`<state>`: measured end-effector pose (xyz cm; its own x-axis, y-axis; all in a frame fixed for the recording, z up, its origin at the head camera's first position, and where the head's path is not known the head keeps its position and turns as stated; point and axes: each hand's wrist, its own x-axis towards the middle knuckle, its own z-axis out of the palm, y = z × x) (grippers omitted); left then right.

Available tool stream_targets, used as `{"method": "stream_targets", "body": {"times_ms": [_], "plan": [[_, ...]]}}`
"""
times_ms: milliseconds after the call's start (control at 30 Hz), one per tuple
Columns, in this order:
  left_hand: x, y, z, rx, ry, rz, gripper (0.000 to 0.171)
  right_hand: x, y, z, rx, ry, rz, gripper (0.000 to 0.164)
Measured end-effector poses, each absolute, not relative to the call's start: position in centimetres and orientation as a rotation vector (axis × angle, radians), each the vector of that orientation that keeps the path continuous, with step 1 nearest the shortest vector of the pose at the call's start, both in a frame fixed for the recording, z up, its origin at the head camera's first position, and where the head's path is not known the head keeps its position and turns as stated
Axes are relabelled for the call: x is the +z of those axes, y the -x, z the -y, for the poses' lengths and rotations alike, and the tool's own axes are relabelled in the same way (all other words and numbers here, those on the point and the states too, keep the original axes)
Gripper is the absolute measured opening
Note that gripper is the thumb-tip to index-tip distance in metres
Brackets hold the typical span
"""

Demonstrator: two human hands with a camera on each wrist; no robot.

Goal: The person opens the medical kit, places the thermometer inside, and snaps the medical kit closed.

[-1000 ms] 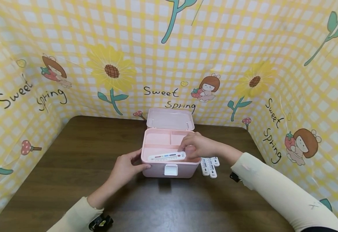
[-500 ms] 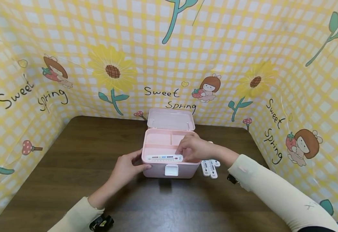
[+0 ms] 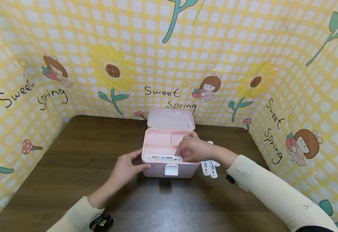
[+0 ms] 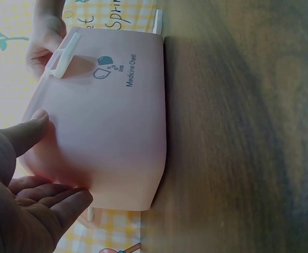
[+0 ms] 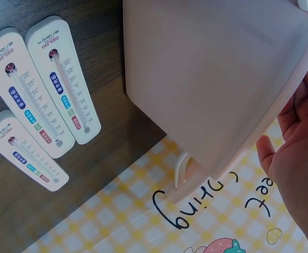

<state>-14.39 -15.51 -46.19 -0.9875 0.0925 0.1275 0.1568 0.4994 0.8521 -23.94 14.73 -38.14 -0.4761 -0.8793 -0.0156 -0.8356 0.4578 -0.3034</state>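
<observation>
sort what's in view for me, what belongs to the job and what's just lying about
In the job:
box, gripped by the left hand
thermometer inside it, held by the right hand
three thermometers outside, probably: same kind

Just there, as setting:
table
cloth

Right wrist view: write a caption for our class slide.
Three white thermometers lie on a dark table beside a pink box, the right hand at its rim.
</observation>
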Motion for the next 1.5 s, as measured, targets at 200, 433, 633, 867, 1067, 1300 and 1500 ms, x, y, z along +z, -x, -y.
{"method": "stream_targets", "body": {"times_ms": [200, 433, 633, 867, 1067, 1300, 1500], "plan": [[-46.2, 14.5, 15.5, -1.525, 0.231, 2.665, 0.082, -37.9, 23.6, -14.7, -0.296, 1.532, -2.552, 0.024], [-46.2, 14.5, 15.3, -1.519, 0.234, 2.672, 0.082, -38.3, 23.6, -15.2, -0.282, 1.532, -2.577, 0.023], [-46.1, 14.5, 15.2, -1.515, 0.233, 2.684, 0.082, -37.9, 23.5, -16.5, -0.390, 1.493, -2.627, 0.023], [-46.2, 14.6, 15.1, -1.519, 0.257, 2.666, 0.081, -36.9, 23.2, -18.9, -0.537, 1.426, -2.746, 0.025], [-46.4, 14.6, 15.0, -1.518, 0.261, 2.654, 0.080, -36.8, 22.8, -21.6, -0.725, 1.325, -2.850, 0.026], [-46.5, 14.6, 15.0, -1.523, 0.249, 2.650, 0.080, -37.7, 22.2, -24.3, -0.836, 1.164, -2.971, 0.028], [-46.3, 14.5, 15.4, -1.525, 0.247, 2.636, 0.081, -38.5, 21.8, -26.0, -0.891, 1.094, -3.093, 0.030]]}}
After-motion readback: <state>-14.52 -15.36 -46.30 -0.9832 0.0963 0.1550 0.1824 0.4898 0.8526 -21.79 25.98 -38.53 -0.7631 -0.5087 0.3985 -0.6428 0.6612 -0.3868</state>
